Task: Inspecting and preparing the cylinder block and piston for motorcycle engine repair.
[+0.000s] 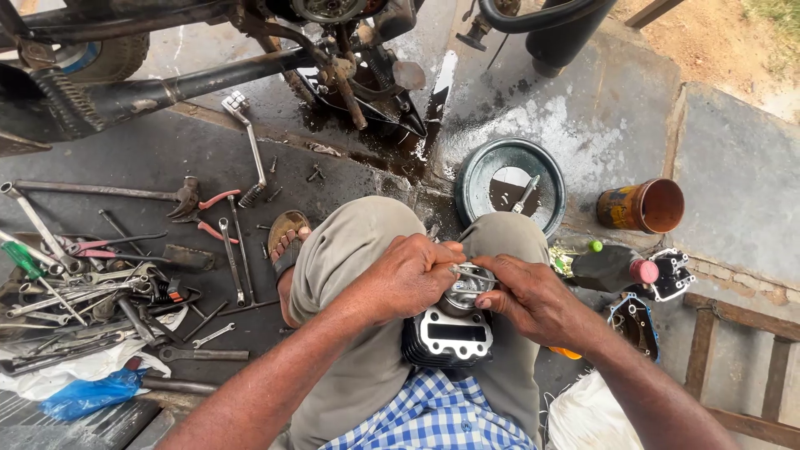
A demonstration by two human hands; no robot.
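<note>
A black finned engine cylinder [448, 335] rests on my lap between my knees, a silver piston [465, 287] sticking out of its top. My left hand [408, 275] grips over the piston from the left, fingers curled on its crown. My right hand [533, 302] pinches a thin metal ring or pin [472, 272] at the piston's top edge. Both hands touch the piston.
Several spanners, pliers and a hammer [125, 275] lie spread on the dark floor at left. A motorcycle frame [250, 67] stands ahead over an oily wet patch. A green bowl [510, 185], a rusty tin [642, 206], engine covers [637, 321] and a blue plastic bag [87, 393] surround me.
</note>
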